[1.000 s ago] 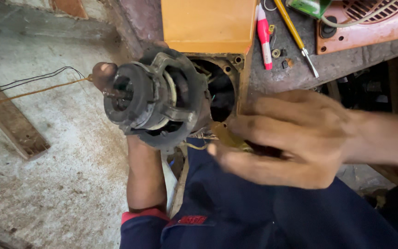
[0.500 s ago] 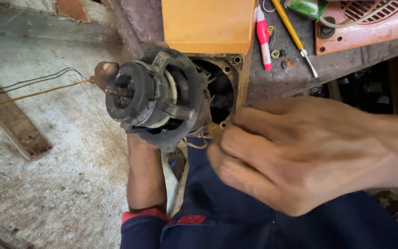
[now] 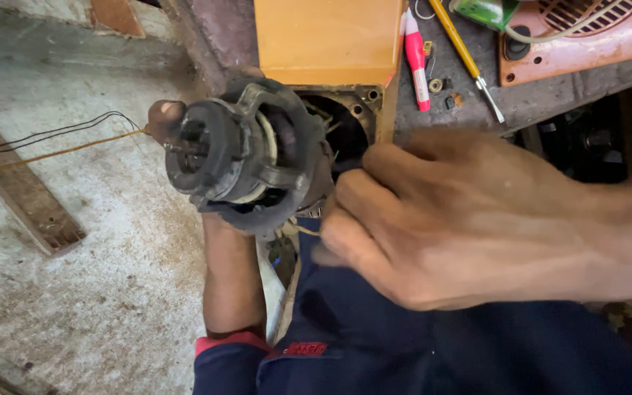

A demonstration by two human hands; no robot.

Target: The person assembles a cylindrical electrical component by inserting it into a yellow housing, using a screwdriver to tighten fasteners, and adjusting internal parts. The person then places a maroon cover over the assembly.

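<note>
motor [image 3: 246,153] in left hand [image 3: 166,117], right hand [image 3: 462,219] perhaps touching

Counted: one motor [image 3: 246,157], two hands, one orange housing [image 3: 328,40], one marker [image 3: 415,58], one screwdriver [image 3: 466,58], one plank [image 3: 20,183].

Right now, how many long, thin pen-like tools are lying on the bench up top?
2. A red-and-white marker lies beside the orange housing; a yellow-handled screwdriver lies slanted just right of it. The frame's top edge may cut off others.
</note>
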